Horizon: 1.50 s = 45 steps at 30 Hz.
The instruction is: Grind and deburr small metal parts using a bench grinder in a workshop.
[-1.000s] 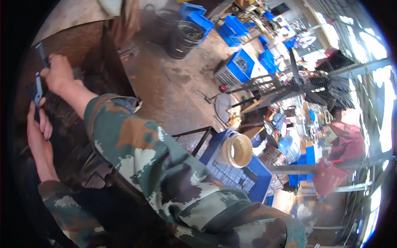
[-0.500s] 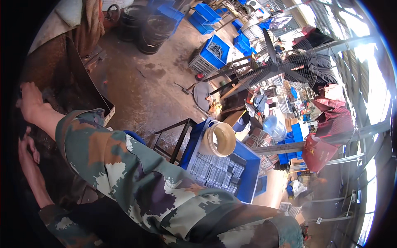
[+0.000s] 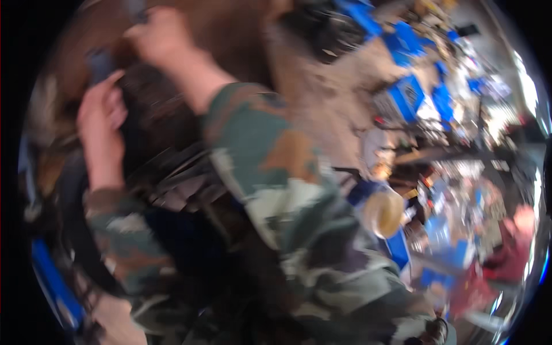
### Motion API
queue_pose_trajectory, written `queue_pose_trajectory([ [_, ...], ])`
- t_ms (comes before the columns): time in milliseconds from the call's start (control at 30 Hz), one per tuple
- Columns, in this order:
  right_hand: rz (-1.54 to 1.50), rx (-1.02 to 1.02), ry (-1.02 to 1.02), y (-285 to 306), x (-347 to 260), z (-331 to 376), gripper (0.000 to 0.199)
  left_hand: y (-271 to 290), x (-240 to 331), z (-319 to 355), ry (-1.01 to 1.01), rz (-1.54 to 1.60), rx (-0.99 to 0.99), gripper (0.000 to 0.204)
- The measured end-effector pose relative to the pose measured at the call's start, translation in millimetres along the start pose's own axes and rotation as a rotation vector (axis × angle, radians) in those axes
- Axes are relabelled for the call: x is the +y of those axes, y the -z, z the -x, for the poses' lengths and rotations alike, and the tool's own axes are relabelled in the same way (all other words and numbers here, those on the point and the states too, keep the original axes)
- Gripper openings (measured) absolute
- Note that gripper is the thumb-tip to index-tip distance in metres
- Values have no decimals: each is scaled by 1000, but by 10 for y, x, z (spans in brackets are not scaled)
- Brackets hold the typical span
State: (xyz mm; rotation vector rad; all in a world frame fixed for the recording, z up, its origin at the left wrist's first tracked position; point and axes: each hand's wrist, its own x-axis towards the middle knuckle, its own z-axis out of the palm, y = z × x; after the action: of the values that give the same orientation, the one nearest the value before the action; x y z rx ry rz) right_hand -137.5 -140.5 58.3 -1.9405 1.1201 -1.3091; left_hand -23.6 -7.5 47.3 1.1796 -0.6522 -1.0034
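Note:
Motion smears the picture. My left hand (image 3: 103, 109) is closed round the lower end of a dark grey flat piece (image 3: 100, 64), which stands up from the fingers. Beyond it and to the right, my right hand (image 3: 164, 37) pinches another grey piece (image 3: 136, 10), partly cut off by the top edge. The two hands are apart. Behind them lies a brown, rusty-looking metal surface (image 3: 230, 34). What kind of pieces these are is too blurred to tell. Both forearms wear camouflage sleeves.
A cream bucket (image 3: 384, 213) sits at a blue crate (image 3: 398, 248) to the right of my right arm. Farther off are dark barrels (image 3: 322, 31) and a blue bin (image 3: 405, 98). A blue edge (image 3: 57, 282) shows at the lower left.
The view has swung left, so the bucket and bins appear farther right. Both hands now show higher in the picture, with grey pieces visible in them that could not be seen before.

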Motion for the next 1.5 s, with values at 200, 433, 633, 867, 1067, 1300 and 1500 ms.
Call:
queue_pose_trajectory([
  [200, -171, -188, -218, 153, -215, 65, 23, 27, 157, 129, -91, -15, 58, 17],
  [433, -238, -229, -231, 103, -99, 29, 26, 18, 297, 131, -87, -114, 90, 21],
  [633, -441, -218, -358, 163, -264, 233, 22, 174, 313, 184, -136, -97, 52, 20],
  [867, -209, -626, -414, 977, -626, 943, 23, 269, 211, 194, -178, -324, 55, 22],
  [1067, 79, -791, 364, 1178, -369, 1654, 33, 248, 115, 269, -275, -789, -37, 31],
  [1300, 74, -973, 192, 1232, -293, 1799, 37, 318, 15, 254, -121, -1178, -199, 25],
  [1500, -171, -673, -522, 1319, -540, 1236, 15, 374, -255, 7, -54, -1150, -351, 24],
])
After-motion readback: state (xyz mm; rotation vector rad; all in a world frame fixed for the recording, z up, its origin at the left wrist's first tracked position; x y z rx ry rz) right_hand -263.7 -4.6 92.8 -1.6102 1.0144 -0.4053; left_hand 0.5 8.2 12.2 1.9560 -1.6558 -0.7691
